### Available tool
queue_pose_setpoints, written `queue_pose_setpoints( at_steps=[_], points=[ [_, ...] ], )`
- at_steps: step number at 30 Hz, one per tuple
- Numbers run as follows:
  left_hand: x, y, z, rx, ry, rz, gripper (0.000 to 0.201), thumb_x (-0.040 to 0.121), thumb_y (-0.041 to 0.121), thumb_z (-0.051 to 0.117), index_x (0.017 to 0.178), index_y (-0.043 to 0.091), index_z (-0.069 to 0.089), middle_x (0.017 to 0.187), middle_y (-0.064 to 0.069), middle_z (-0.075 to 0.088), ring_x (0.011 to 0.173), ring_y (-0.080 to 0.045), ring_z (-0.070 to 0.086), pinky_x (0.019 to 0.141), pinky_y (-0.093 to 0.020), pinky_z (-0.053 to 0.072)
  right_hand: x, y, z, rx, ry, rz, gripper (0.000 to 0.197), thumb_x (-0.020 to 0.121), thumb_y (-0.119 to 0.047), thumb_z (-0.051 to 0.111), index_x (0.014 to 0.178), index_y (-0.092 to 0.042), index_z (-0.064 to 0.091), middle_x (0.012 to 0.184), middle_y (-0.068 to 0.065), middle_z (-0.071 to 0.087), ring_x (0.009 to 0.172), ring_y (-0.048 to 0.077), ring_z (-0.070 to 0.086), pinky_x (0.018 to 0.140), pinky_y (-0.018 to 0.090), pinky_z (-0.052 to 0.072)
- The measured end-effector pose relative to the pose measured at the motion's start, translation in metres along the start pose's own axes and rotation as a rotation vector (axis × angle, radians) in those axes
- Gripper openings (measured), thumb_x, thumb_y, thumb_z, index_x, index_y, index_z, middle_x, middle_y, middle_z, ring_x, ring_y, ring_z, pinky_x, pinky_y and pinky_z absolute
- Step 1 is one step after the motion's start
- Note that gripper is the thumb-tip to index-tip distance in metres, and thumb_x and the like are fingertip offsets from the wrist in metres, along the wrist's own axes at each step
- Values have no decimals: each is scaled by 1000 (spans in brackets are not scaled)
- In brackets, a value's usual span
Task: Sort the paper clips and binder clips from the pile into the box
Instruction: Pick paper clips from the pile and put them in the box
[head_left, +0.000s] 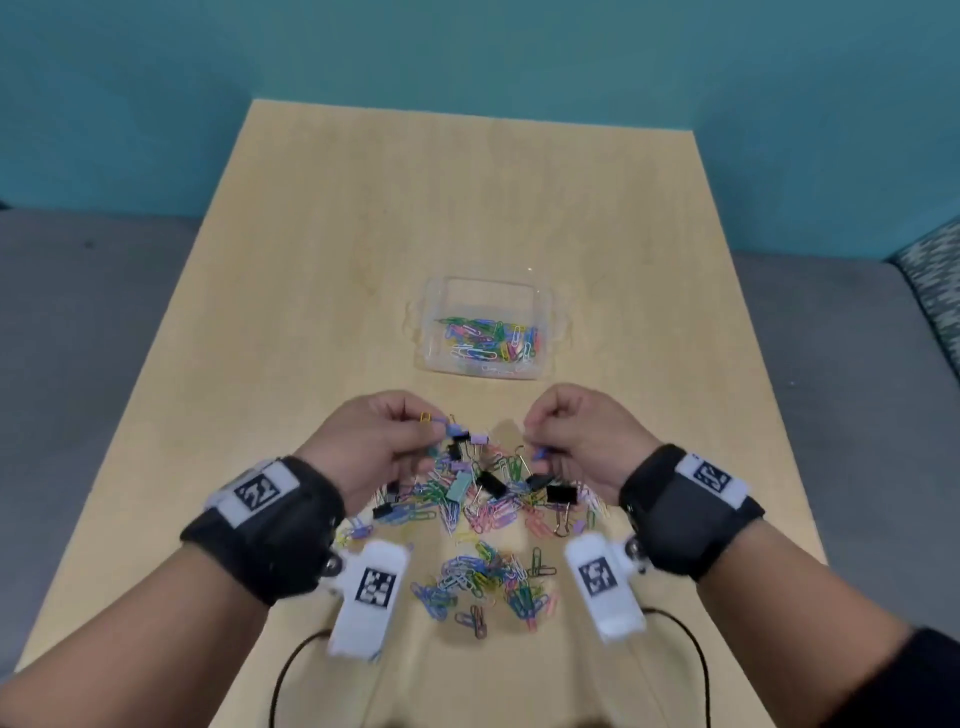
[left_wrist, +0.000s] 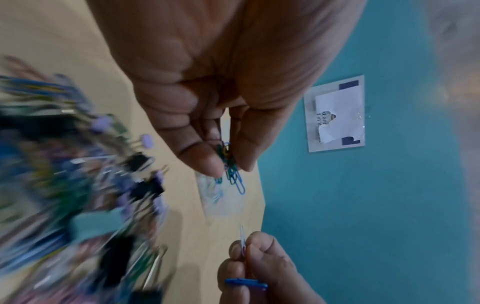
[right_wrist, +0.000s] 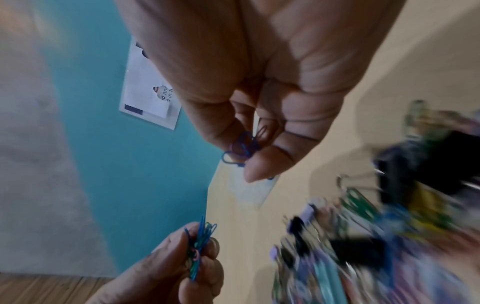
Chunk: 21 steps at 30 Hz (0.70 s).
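A pile of coloured paper clips and black, lilac and teal binder clips (head_left: 483, 493) lies on the wooden table (head_left: 322, 291) near me. Beyond it stands a clear plastic box (head_left: 485, 327) with several paper clips inside. My left hand (head_left: 384, 441) hovers over the pile's left side and pinches a small bunch of green and blue paper clips (left_wrist: 231, 168). My right hand (head_left: 576, 436) hovers over the right side and pinches a few blue and purple paper clips (right_wrist: 242, 147). Both wrist views show the pile blurred.
A second, looser heap of paper clips (head_left: 488, 582) lies closer to me. Two black cables (head_left: 291, 670) run off the near edge. A teal wall (head_left: 467, 52) stands behind the table, with a paper notice (left_wrist: 336, 115) stuck on it.
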<state>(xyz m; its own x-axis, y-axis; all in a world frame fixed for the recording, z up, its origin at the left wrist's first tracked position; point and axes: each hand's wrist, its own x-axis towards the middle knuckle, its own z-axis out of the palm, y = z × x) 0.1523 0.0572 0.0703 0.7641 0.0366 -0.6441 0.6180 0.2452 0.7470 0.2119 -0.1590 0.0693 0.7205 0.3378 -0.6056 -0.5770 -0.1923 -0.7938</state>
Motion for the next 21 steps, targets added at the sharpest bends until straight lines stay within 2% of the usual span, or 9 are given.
queue_pose_setpoints(
  at_steps=[5,7,9,12,14,15,18,20,21],
  points=[
    [56,52,19,121,114,133,10,81,-3,67,79,6,62,70,-9,59,56,-14,56,51,-19,55,52,-52,2,-76,139,-78,24,84,12,54,72,-8,51,65,12,52,52,18,50,46,26,53],
    [74,67,27,191,156,190,10,81,-1,68,77,7,63,71,-10,60,55,-16,56,51,-20,55,67,-68,4,-129,178,-104,22,83,10,55,70,-9,52,69,14,53,56,20,53,58,35,59],
    [85,74,31,276,169,220,8,81,2,69,82,9,65,77,-11,60,61,-21,57,60,-27,58,75,-79,6,-155,182,-103,18,83,4,60,72,-9,55,79,15,56,66,26,58,72,48,59],
    [89,74,26,446,198,250,20,82,10,69,102,13,65,88,-5,58,73,-22,58,76,-38,58,72,-82,2,-141,167,-71,6,86,-11,65,86,-12,59,93,10,55,76,27,55,72,50,59],
    [76,67,17,485,222,293,22,84,11,66,107,14,65,96,-6,60,78,-21,59,79,-40,58,63,-73,-8,-149,207,-79,8,87,-13,64,93,-13,60,95,9,54,79,25,54,71,49,59],
    [67,60,12,475,217,305,19,85,10,65,104,14,65,96,-7,61,79,-21,59,79,-41,57,54,-64,-13,-164,219,-95,7,87,-13,63,93,-14,60,94,9,55,80,24,55,71,48,59],
    [30,18,-8,456,100,226,6,83,12,67,84,17,68,81,-7,66,70,-23,60,73,-41,55,19,-15,-24,-236,135,-83,10,86,-7,60,80,-15,60,85,11,59,72,23,57,64,42,57],
    [2,-17,-15,375,-84,62,2,75,13,67,74,15,66,74,-11,64,64,-22,56,66,-37,50,-10,26,-24,-278,-40,27,14,80,-5,59,72,-17,60,74,14,57,65,23,52,59,34,44],
    [-12,-35,-14,335,-176,-36,2,73,15,64,74,13,65,75,-11,64,64,-21,56,62,-33,48,-23,44,-21,-299,-152,95,14,76,-6,58,69,-19,61,72,13,57,66,23,50,58,32,40]
  ],
)
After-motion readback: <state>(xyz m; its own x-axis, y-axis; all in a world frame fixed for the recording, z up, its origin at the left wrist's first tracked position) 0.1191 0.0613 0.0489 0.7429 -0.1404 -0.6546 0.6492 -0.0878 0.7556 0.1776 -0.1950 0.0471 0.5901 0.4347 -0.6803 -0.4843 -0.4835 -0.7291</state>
